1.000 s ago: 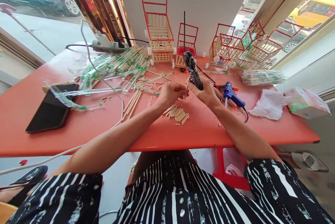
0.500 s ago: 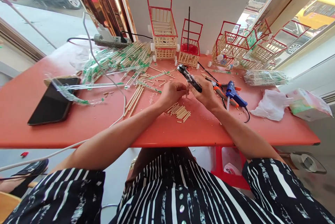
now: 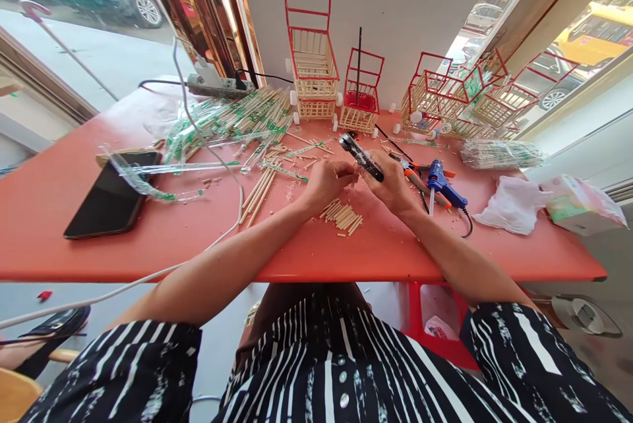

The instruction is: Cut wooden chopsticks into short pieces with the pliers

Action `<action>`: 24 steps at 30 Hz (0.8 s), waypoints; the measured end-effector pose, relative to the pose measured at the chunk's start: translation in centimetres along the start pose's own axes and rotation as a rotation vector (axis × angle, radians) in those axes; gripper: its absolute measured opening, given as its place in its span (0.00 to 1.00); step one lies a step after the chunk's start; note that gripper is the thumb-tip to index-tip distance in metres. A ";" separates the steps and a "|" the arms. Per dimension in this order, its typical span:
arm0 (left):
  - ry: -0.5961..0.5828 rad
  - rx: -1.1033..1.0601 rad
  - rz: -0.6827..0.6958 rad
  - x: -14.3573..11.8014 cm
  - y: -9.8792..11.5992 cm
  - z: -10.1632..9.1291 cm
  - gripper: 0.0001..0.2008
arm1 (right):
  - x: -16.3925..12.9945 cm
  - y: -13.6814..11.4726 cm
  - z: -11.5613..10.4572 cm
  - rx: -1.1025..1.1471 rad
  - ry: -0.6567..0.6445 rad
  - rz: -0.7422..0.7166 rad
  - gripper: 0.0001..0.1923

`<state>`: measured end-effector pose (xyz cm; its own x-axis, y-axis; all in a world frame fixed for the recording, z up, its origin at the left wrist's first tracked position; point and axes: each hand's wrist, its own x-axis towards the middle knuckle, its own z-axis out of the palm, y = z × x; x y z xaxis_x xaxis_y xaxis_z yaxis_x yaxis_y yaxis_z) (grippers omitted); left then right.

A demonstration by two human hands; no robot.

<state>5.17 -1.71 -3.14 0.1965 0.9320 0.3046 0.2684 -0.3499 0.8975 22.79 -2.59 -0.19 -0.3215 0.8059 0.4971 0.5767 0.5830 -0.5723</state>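
Observation:
My right hand (image 3: 388, 179) is closed around a black hand tool (image 3: 363, 158), elongated and flecked with white dust; its exact kind does not show. Close beside it, my left hand (image 3: 327, 182) is pinched shut at the fingertips. Whatever small piece lies between those fingers is too small and hidden to name. Just below both hands, short cut wooden sticks (image 3: 343, 217) lie in a loose pile. Longer wooden sticks (image 3: 258, 192) rest left of my left hand, with pale shavings scattered around.
Miniature stick carts with red trim (image 3: 316, 60) stand along the back. A blue glue gun (image 3: 440, 182) and orange-handled pliers (image 3: 418, 182) lie right of my hands. Wrapped sticks (image 3: 237, 116), a phone (image 3: 109, 199) and a white cable (image 3: 241, 192) occupy the left side.
The camera view has shifted slightly, so the scene sits a little lower in the picture. Both hands keep nearly the same pose beside each other, the black tool still in the right one.

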 end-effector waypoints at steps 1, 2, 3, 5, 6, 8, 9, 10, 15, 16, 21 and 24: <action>-0.007 -0.037 0.003 0.0 0.2 0.0 0.05 | 0.1 0.0 0.0 0.003 0.012 0.019 0.11; -0.021 -0.099 -0.006 -0.1 0.3 0.0 0.03 | 0.2 -0.1 0.0 0.017 0.027 0.038 0.12; -0.037 -0.183 -0.025 -0.1 0.5 0.0 0.04 | 0.2 -0.2 -0.1 0.042 0.044 0.058 0.14; -0.056 -0.363 -0.086 -0.3 0.9 0.0 0.10 | 0.3 -0.6 -0.1 0.111 0.058 0.095 0.17; -0.060 -0.432 -0.115 -0.4 1.1 0.0 0.14 | 0.3 -0.8 -0.1 0.140 0.059 0.110 0.18; -0.058 -0.493 -0.141 -0.5 1.5 0.0 0.18 | 0.3 -1.2 -0.1 0.177 0.062 0.134 0.20; -0.058 -0.495 -0.142 -0.6 1.7 0.0 0.20 | 0.3 -1.3 -0.1 0.190 0.063 0.146 0.20; -0.064 -0.489 -0.137 -0.6 1.9 -0.1 0.22 | 0.3 -1.5 -0.1 0.205 0.065 0.157 0.21; -0.102 -0.483 -0.136 -0.7 2.5 -0.7 0.24 | 0.3 -1.5 -0.3 0.275 0.098 0.187 0.20; -0.109 -0.484 -0.143 -0.8 2.6 -0.7 0.24 | 0.3 -1.4 -0.4 0.278 0.110 0.192 0.20; -0.131 -0.541 -0.178 -1.1 2.9 -0.6 0.24 | 0.3 -1.5 -0.7 0.274 0.114 0.223 0.22; -0.140 -0.586 -0.182 -1.3 3.3 -0.5 0.24 | 0.3 -1.9 -0.7 0.276 0.097 0.217 0.22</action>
<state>5.32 -4.05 -0.47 0.3287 0.9366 0.1217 -0.2443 -0.0402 0.9689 22.17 -3.51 1.53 -0.1338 0.9083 0.3962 0.3948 0.4156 -0.8194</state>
